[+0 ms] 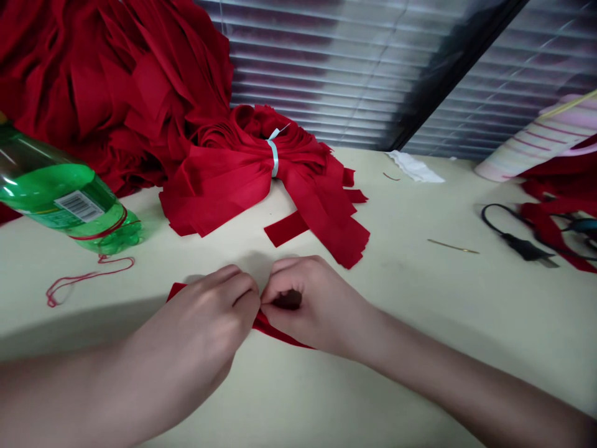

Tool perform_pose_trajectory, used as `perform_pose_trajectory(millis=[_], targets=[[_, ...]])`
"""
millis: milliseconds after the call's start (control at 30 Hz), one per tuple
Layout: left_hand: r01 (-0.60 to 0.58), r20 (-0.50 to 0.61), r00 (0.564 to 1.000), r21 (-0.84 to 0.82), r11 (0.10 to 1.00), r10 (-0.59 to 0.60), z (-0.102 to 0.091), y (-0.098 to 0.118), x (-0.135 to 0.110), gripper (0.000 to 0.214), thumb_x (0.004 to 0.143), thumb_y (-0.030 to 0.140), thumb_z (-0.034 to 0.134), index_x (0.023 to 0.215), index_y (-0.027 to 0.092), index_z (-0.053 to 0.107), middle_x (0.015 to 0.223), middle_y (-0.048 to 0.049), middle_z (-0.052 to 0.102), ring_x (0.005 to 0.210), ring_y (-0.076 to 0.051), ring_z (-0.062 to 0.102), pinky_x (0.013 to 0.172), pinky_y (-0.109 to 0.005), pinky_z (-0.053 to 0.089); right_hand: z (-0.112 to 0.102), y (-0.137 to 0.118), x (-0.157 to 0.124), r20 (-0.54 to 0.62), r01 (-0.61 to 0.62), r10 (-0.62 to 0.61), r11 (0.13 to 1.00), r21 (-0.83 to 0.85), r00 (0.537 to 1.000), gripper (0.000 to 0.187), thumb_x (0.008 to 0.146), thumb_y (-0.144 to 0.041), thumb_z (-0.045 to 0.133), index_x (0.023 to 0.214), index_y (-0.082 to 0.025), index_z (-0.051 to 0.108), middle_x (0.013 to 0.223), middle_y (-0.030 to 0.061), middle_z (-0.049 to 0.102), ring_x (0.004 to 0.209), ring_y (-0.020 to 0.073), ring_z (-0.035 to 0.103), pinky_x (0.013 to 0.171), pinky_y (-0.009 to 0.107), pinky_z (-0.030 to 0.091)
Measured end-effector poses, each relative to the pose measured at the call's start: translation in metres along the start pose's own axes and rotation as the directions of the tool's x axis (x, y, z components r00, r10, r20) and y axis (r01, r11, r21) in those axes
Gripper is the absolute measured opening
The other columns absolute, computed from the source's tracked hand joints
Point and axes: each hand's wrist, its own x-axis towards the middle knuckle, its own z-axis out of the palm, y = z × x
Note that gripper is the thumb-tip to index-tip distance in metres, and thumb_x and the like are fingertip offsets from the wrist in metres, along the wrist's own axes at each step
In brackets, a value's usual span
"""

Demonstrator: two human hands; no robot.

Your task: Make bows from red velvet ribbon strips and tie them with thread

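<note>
My left hand [200, 317] and my right hand [303, 305] meet over the pale table, their fingertips pinching a narrow red fabric strip [277, 331]. One end of the strip shows past my left hand, and the middle is hidden by my fingers. A darker fold of red shows inside my right fingers. Just beyond my hands lies a loose red strip [285, 228], beside a large bundle of red strips [242, 180] cinched by a pale band. A thin metal needle [453, 246] lies to the right, apart from my hands.
A tilted green plastic bottle [60, 193] and loose red thread [88, 280] lie at left. Behind is a heap of red cloth [107, 81]. At right are a black cord with plug [525, 247], more red strips [555, 230], a striped pink cone [536, 140] and white paper [415, 167].
</note>
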Motion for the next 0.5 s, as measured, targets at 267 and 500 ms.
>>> perform_pose_trajectory(millis=[267, 500], targets=[[0.000, -0.034, 0.999, -0.086, 0.996, -0.003, 0.000, -0.002, 0.002, 0.024, 0.081, 0.000, 0.043, 0.080, 0.013, 0.063, 0.081, -0.0076, 0.055, 0.079, -0.023, 0.052, 0.067, -0.039, 0.050, -0.002, 0.002, -0.006, -0.036, 0.041, -0.044, 0.996, -0.084, 0.998, 0.016, 0.069, -0.003, 0.057, 0.062, -0.014, 0.066, 0.061, -0.0028, 0.059, 0.054, 0.0066, 0.050, 0.049, 0.018, 0.036], [0.047, -0.069, 0.996, -0.132, 0.990, -0.057, 0.000, -0.007, 0.002, 0.023, 0.077, -0.003, 0.045, 0.065, 0.014, 0.055, 0.076, -0.0045, 0.049, 0.073, -0.020, 0.049, 0.058, -0.033, 0.045, 0.006, 0.004, -0.013, -0.050, 0.122, -0.132, 0.978, -0.171, 0.990, 0.015, 0.074, -0.007, 0.063, 0.070, -0.018, 0.073, 0.066, -0.0009, 0.064, 0.063, 0.0101, 0.055, 0.065, 0.026, 0.040]])
